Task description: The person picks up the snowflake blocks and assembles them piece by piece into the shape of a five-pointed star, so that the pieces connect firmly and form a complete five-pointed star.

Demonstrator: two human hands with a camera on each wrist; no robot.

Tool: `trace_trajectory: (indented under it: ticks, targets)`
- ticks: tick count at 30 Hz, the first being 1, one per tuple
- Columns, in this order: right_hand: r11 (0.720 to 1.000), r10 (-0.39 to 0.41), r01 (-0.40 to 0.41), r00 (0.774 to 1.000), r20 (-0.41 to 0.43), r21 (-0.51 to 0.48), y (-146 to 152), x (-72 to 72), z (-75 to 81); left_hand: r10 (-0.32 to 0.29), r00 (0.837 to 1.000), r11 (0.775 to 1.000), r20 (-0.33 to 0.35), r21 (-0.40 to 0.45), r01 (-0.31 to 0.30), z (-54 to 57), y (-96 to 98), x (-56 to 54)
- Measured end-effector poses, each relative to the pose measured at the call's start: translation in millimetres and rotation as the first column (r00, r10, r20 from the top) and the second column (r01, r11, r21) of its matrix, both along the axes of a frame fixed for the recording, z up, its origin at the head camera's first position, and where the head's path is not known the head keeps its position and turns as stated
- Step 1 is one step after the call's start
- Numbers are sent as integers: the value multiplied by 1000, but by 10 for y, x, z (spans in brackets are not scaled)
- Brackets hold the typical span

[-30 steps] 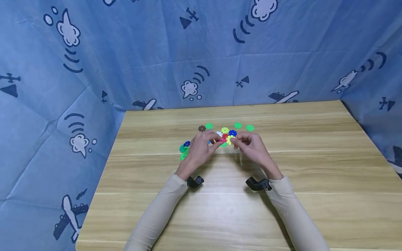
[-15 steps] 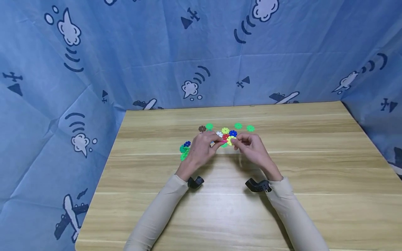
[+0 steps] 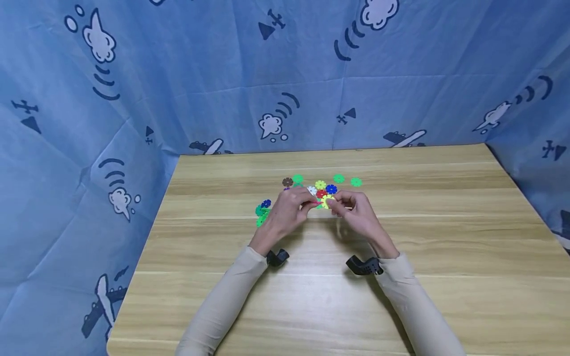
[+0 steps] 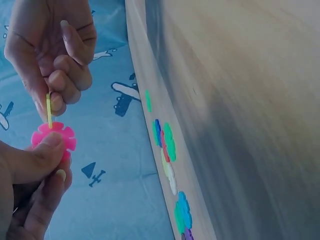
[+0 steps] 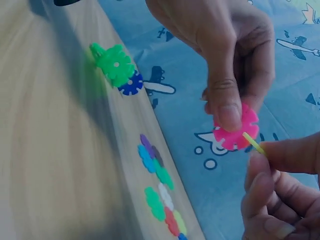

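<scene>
In the left wrist view, the left grip (image 4: 31, 172), cropped by the left edge, covers part of the pink disc (image 4: 70, 143); the right grip (image 4: 54, 55), cropped above, hides part of the yellow disc (image 4: 49, 114). In the head view, overlapping green discs (image 3: 262, 216) are too small to count.

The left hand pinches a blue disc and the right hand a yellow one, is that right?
Not quite: the left hand pinches a pink disc, not blue, as the left wrist view shows. The right hand does pinch a yellow disc.
</scene>
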State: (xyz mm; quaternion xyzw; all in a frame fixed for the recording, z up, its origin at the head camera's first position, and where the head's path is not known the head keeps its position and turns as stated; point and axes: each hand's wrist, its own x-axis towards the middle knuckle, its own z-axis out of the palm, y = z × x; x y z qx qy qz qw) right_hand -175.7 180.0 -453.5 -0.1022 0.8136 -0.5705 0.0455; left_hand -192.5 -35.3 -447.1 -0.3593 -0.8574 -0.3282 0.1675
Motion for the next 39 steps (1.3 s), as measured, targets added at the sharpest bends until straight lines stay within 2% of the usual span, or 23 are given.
trace_trajectory:
  ticks: [10, 17, 21, 24, 28, 31, 39]
  targets:
    - [999, -36, 36, 999, -1, -13, -61, 10, -31, 14, 1000, 1000, 14, -3, -14, 18, -6, -5]
    - [999, -32, 32, 999, 17, -29, -53, 11, -1, -16, 993, 999, 119, 37, 11, 55, -46, -10]
    - [996, -51, 54, 998, 44, -72, -55, -35, -16, -5, 985, 997, 170, 77, -9, 78, -69, -30]
    - [993, -79, 83, 996, 47, -79, -54, -85, -45, 18, 983, 995, 182, 90, -35, 100, -84, -44]
    - [994, -96, 95, 995, 5, 59, -53, -136, -100, 47, 983, 994, 180, 93, -65, 118, -105, -52]
    - [975, -101, 107, 994, -38, 194, -66, -163, -149, 53, 983, 992, 178, 104, -73, 119, -118, -57]
    - [929, -75, 121, 987, -143, 350, -181, -258, -283, 28, 984, 990, 175, 133, -51, 115, -127, -54]
